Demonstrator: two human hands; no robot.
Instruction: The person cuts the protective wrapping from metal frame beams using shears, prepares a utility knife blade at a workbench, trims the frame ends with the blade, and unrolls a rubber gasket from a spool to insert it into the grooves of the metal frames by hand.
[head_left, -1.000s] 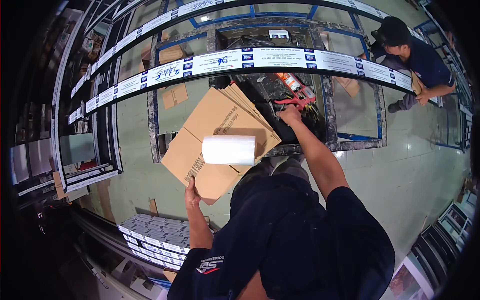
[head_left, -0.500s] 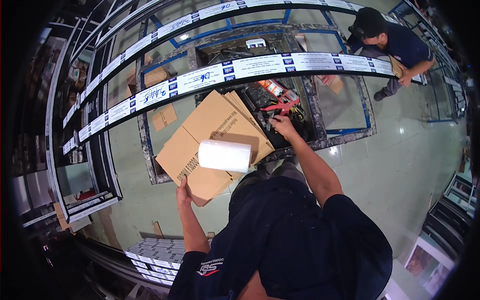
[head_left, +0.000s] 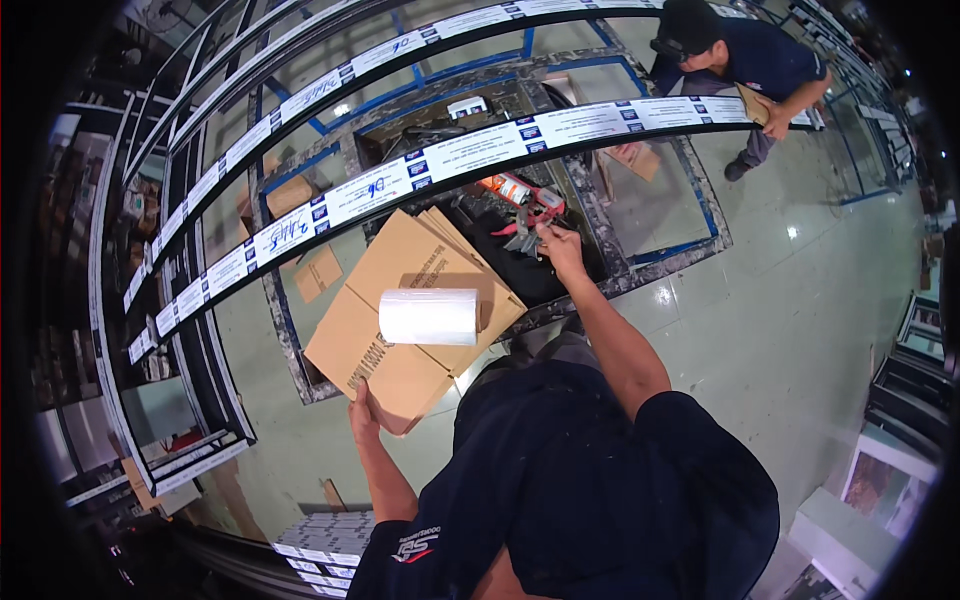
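Observation:
My left hand [head_left: 362, 412] grips the near corner of a flattened brown cardboard box [head_left: 400, 310] and holds it up. A white roll of film [head_left: 428, 316] lies across the top of the cardboard. My right hand [head_left: 558, 244] reaches forward over a dark tray and closes on a grey metal tool [head_left: 522, 238]. A red caulking gun with an orange tube [head_left: 520, 196] lies just beyond that hand.
Long dark aluminium frame bars with white labels [head_left: 470, 150] arc across in front of me. A stone-edged frame [head_left: 700, 240] lies on the green floor. Another person [head_left: 745, 70] bends over a box at the far right. Cardboard pieces [head_left: 318, 272] lie on the floor.
My right hand has dropped from the red caulking gun onto the grey tool beside it. The cardboard with the roll stays held in my left hand.

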